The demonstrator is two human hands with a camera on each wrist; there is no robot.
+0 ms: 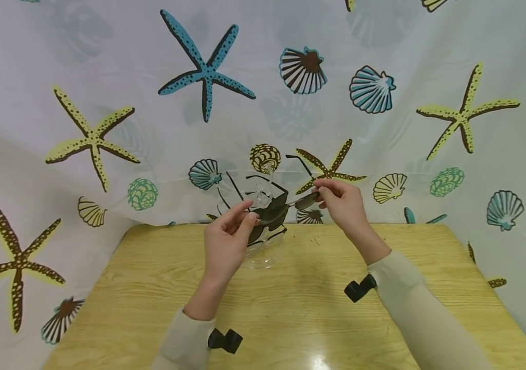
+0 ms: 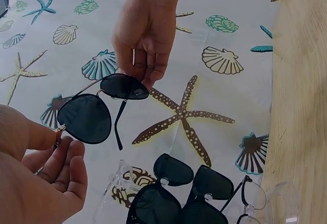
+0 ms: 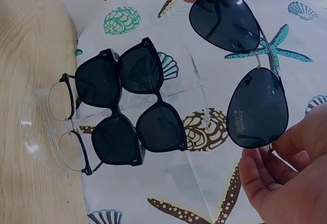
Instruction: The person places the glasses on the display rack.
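Observation:
Between both hands hangs a pair of aviator sunglasses (image 3: 258,109) with dark lenses and a thin metal frame. My left hand (image 1: 225,244) pinches one end of the frame by the hinge. At the other end, my right hand (image 1: 343,204) grips the opposite hinge corner. Close by stands a clear display stand (image 1: 263,263), partly hidden by the left hand and the aviators in the head view. It bears two pairs of black-framed sunglasses (image 3: 104,78) and, at the bottom, half-rim eyeglasses (image 3: 68,98) with clear lenses.
The stand sits near the back of a light wooden table (image 1: 300,308). A white cloth (image 1: 263,123) printed with starfish and shells hangs behind the table and along its sides. Black wrist cameras (image 1: 224,340) sit at both cuffs.

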